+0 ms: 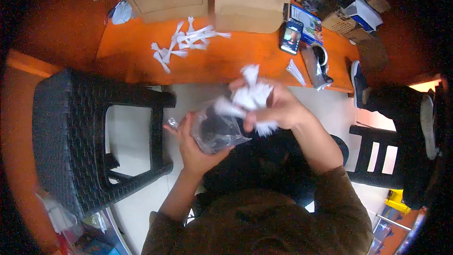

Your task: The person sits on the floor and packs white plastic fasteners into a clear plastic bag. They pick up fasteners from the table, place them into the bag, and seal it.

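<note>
My left hand (196, 148) holds a clear plastic bag (214, 136) with its mouth facing right. My right hand (283, 109) grips several white bundles of thin strips (249, 95), which look like cable ties, right by the bag's mouth. One blurred bundle (228, 108) overlaps the bag's upper edge; whether it is inside, I cannot tell. More such bundles (193, 37) lie in a loose pile on the orange table (244, 53) beyond my hands. A smaller bunch of white cable ties (295, 72) rests near the table's front edge.
Cardboard boxes (251, 3) line the table's back. To the right are a phone (292, 37) with its screen lit, a blue printed box (307, 21) and a tape roll (321, 55). A black woven plastic stool (67, 141) stands left. Someone's shoe (356, 81) shows at right.
</note>
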A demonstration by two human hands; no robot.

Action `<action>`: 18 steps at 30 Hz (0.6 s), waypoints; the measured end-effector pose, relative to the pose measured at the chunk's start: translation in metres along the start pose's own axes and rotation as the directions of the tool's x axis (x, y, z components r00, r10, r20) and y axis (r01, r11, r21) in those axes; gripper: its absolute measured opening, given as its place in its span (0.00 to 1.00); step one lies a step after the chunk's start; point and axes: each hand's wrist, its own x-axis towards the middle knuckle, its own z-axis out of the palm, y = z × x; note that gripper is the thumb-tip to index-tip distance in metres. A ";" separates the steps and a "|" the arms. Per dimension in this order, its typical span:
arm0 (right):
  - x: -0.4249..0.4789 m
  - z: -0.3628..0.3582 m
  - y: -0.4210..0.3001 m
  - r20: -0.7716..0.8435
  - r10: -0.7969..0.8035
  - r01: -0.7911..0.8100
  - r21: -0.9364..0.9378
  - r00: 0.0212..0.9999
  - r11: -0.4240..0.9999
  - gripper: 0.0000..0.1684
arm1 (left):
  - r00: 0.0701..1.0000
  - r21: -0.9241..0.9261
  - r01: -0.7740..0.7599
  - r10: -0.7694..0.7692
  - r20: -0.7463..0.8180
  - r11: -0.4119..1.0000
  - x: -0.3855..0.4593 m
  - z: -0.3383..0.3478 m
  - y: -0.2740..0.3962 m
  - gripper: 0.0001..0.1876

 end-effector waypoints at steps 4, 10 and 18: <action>-0.024 0.006 0.000 0.151 -0.081 0.153 -0.567 0.985 0.809 0.33 | 0.995 0.093 -0.100 0.102 -0.013 0.991 0.005 0.003 0.018 0.61; -0.049 -0.006 -0.019 0.169 0.284 -0.041 -0.794 0.944 0.607 0.29 | 0.990 0.172 -0.104 0.086 0.109 0.980 -0.001 0.011 0.053 0.59; -0.066 -0.040 0.046 0.165 0.215 -0.109 -0.493 0.963 0.863 0.38 | 0.957 0.152 -0.134 0.087 0.278 0.979 -0.004 0.015 0.079 0.66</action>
